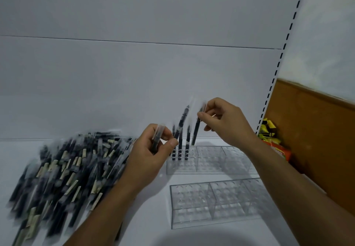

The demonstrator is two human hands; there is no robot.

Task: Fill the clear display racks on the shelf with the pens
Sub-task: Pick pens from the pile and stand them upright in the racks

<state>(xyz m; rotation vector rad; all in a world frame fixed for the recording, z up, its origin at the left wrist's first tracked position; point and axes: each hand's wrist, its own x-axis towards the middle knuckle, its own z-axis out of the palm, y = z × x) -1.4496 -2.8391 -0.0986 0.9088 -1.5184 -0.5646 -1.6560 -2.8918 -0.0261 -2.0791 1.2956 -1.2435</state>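
Head view, the only one I have. The right hand [224, 122] pinches one dark pen [196, 130] near its top between thumb and fingertips, with the other fingers loosely curled. The pen's lower end sits at the top of the far rack [221, 161], just beside three standing pens [180, 149] in that rack's left compartment. The left hand [149, 149] is curled round a spare pen [156, 140] in a clear sleeve, and its thumb and forefinger seem to pinch a tilted pen [182, 119] as well. The near rack [221, 203] holds no pens. The loose pile [67, 165] lies on the shelf [149, 197] to the left of both racks.

To do this step well, I'd bring the pen upright over the next free hole in the row. I'd lower it until it seats and only then let go, keeping the left hand clear of the standing pens so none gets knocked askew.

The clear rack walls and holes blend into the white shelf, so I can't tell whether the tip is already in a hole. Blur smears the pile and the pen tops. I can't say whether the tilted pen is held or merely leaning. Both forearms run off the bottom edge, and the snack packets [269, 136] at the right are too blurred to read.
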